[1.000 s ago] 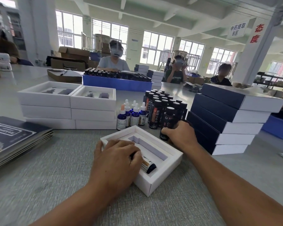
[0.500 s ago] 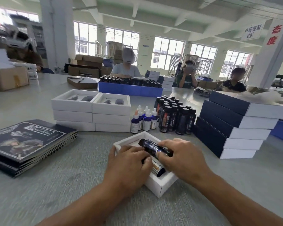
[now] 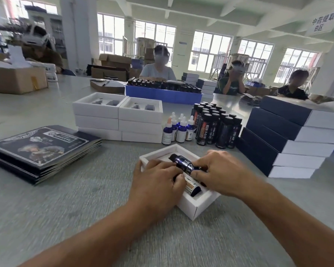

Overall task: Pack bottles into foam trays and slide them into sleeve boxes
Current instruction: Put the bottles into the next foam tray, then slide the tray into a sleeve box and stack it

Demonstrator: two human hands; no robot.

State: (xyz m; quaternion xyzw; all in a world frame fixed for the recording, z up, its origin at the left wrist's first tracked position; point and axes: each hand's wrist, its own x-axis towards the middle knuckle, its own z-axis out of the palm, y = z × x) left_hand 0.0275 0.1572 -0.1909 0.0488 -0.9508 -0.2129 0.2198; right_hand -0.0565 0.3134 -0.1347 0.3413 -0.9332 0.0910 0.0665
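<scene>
**Second bottle going into the tray**

Right now the open white foam tray (image 3: 198,207) sits on the grey desk (image 3: 66,209) just in front of the person, turned at an angle; one dark bottle (image 3: 193,188) with an orange-banded label already lies in it, its near end showing between the two hands. Over the tray the right hand (image 3: 223,173) pinches a second dark bottle (image 3: 183,163) with a blue label, held slanted above the tray's slots, thumb and fingers curled round its nearer end; the left hand (image 3: 157,182) rests on the tray's left side, its fingers bent over the lying bottle and touching the held one from below; whether it actually grips either I cannot tell.

Behind the tray stand a cluster of upright dark bottles (image 3: 216,128) and, just left of them, small blue dropper bottles (image 3: 178,130); further left two stacks of white trays (image 3: 118,120) sit side by side; to the right a stack of navy sleeve boxes (image 3: 293,137) leans; a pile of dark booklets (image 3: 42,147) lies at far left.
</scene>
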